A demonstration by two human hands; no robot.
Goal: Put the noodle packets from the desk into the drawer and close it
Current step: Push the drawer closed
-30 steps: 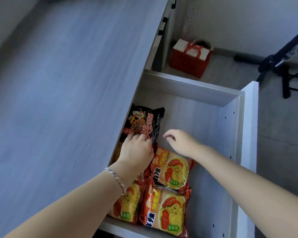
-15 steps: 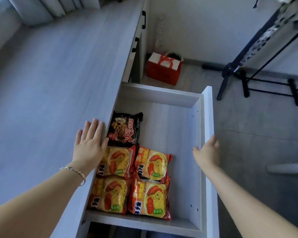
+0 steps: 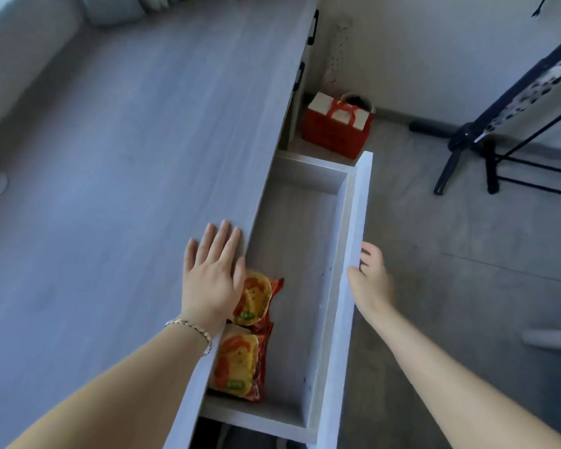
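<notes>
Two noodle packets [image 3: 240, 335] still showing, drawer [image 3: 358, 222] now half shut; right hand [image 3: 371, 280] grasping its front, left hand [image 3: 212, 273] flat, released, beside it

The grey wood-grain desk top [image 3: 117, 189] hid the left part of both orange-and-yellow noodle packets [image 3: 240, 367]; the flat left hand [image 3: 211, 280] covered the upper packet's corner.
</notes>
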